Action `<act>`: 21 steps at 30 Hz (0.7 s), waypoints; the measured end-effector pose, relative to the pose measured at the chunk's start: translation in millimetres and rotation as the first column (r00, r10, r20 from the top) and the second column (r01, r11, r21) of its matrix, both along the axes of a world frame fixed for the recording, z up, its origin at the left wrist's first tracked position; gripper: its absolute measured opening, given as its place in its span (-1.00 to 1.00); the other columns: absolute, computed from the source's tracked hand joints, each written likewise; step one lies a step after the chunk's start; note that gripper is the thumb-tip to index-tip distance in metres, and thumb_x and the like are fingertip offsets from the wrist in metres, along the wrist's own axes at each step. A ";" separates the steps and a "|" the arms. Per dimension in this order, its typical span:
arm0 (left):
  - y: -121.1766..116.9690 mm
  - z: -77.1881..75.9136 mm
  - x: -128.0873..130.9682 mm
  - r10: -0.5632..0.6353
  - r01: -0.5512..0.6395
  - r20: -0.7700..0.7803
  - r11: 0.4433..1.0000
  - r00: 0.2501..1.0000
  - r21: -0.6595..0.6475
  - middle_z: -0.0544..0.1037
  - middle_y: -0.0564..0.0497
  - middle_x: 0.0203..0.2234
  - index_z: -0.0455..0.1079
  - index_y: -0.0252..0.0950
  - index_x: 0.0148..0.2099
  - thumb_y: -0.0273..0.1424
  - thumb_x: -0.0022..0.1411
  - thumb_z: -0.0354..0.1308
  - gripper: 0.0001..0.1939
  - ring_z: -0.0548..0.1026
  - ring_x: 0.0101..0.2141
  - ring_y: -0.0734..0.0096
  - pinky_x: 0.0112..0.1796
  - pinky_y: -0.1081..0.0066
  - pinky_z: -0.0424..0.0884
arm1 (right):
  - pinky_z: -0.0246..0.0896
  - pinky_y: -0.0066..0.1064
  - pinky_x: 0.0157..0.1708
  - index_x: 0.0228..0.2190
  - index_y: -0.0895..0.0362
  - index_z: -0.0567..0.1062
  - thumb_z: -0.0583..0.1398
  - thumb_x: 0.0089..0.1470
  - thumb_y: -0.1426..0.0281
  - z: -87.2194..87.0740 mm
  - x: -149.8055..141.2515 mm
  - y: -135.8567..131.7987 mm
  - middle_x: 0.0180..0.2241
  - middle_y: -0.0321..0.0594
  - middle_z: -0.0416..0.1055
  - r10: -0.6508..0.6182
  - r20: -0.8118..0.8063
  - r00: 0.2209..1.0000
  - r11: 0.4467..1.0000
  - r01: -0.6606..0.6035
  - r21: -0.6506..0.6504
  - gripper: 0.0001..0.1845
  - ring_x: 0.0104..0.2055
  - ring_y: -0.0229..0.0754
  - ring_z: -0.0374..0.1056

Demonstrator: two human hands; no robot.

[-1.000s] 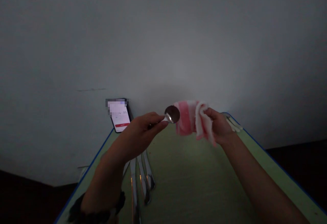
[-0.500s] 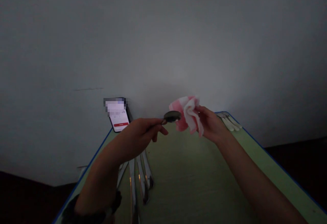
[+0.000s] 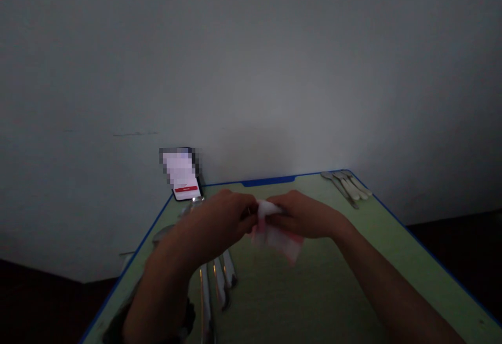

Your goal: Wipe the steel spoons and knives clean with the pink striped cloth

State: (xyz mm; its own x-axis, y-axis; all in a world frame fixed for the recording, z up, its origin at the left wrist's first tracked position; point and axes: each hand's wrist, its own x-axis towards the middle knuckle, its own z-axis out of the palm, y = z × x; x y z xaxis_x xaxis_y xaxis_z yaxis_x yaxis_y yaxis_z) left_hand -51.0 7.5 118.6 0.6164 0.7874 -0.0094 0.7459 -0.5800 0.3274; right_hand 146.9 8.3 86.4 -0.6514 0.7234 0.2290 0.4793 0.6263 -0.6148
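My left hand [image 3: 231, 216] is closed in a pinch above the middle of the table, on the spoon it held a moment ago. Only a small glint shows between its fingers; the rest of the spoon is hidden. My right hand [image 3: 300, 216] is wrapped around a pink and white cloth [image 3: 278, 242], whose loose end hangs below the fingers. The cloth meets the left fingertips, with the spoon's bowl apparently inside its folds. Under my left forearm lie several metal pieces of cutlery [image 3: 220, 284], their handles towards me.
A lit phone [image 3: 187, 190] leans against the wall at the table's back left. Several pieces of cutlery [image 3: 347, 184], some with pale handles, lie at the back right corner. The green table [image 3: 314, 291] has a blue edge, and a grey wall [image 3: 266, 72] stands behind it.
The hands have come together and lower, and the cloth now covers the spoon's bowl. The back right spoon and more cutlery on the left have come into view.
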 end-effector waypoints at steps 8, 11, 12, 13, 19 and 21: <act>-5.2 1.0 6.4 -0.055 0.055 -0.012 0.998 0.998 0.002 0.47 0.03 -0.55 0.39 -0.27 -0.40 -0.34 0.21 -0.09 -0.74 0.38 -0.53 0.45 -0.52 0.50 0.12 | 0.01 -0.55 -0.54 -0.42 0.15 0.47 0.09 0.04 0.41 0.3 8.9 3.4 -0.57 -0.32 0.38 0.029 0.084 0.996 0.994 -0.037 0.101 -0.85 -0.55 -0.35 0.24; -2.4 -1.1 8.6 -0.054 0.054 -0.021 0.998 0.998 0.040 0.48 0.01 -0.50 0.38 -0.26 -0.35 -0.33 0.26 -0.16 -0.69 0.40 -0.48 0.41 -0.48 0.48 0.17 | -0.01 -0.56 -0.56 -0.44 0.14 0.47 0.07 0.07 0.35 2.3 12.4 6.4 -0.58 -0.34 0.37 -0.023 0.059 0.998 0.992 0.015 0.123 -0.80 -0.57 -0.36 0.22; -1.1 -1.7 8.9 -0.044 0.045 -0.017 0.997 0.999 0.057 0.48 0.00 -0.49 0.38 -0.26 -0.34 -0.32 0.27 -0.17 -0.69 0.41 -0.47 0.40 -0.47 0.48 0.17 | -0.02 -0.55 -0.55 -0.44 0.13 0.47 0.06 0.09 0.35 2.5 12.6 7.3 -0.57 -0.34 0.37 -0.043 0.045 0.998 0.990 0.037 0.135 -0.79 -0.57 -0.37 0.22; 0.2 -2.1 9.2 -0.036 0.037 -0.008 0.996 0.999 0.076 0.48 0.01 -0.49 0.37 -0.26 -0.34 -0.31 0.28 -0.18 -0.68 0.40 -0.47 0.41 -0.47 0.48 0.17 | -0.02 -0.55 -0.54 -0.43 0.12 0.47 0.05 0.10 0.35 2.6 12.2 7.9 -0.57 -0.35 0.37 -0.071 0.023 0.997 0.986 0.067 0.151 -0.78 -0.57 -0.37 0.21; 5.1 0.7 11.6 -0.032 0.012 0.114 0.986 0.993 0.169 0.45 0.05 -0.52 0.33 -0.29 -0.37 -0.35 0.28 -0.16 -0.72 0.36 -0.52 0.48 -0.48 0.49 0.16 | -0.06 -0.51 -0.56 -0.49 0.14 0.43 0.04 0.11 0.27 -0.1 -3.5 6.7 -0.61 -0.35 0.30 -0.375 -0.376 0.847 0.872 0.460 0.167 -0.72 -0.58 -0.36 0.14; 3.7 0.5 17.2 -0.013 -0.022 0.176 0.981 0.984 0.195 0.43 0.07 -0.55 0.32 -0.30 -0.38 -0.35 0.27 -0.16 -0.72 0.33 -0.55 0.50 -0.50 0.50 0.13 | -0.06 -0.51 -0.58 -0.52 0.14 0.40 0.04 0.10 0.23 -2.6 -11.7 5.1 -0.62 -0.35 0.27 -0.448 -0.533 0.718 0.814 0.574 0.089 -0.70 -0.59 -0.35 0.12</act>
State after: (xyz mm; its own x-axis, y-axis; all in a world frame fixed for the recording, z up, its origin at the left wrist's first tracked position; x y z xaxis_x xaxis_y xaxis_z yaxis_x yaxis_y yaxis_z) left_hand -33.8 11.3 119.1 0.5907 0.7662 0.2530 0.6897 -0.6422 0.3344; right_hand 135.2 13.4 83.8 0.0381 0.7959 0.6043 0.4618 0.5222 -0.7169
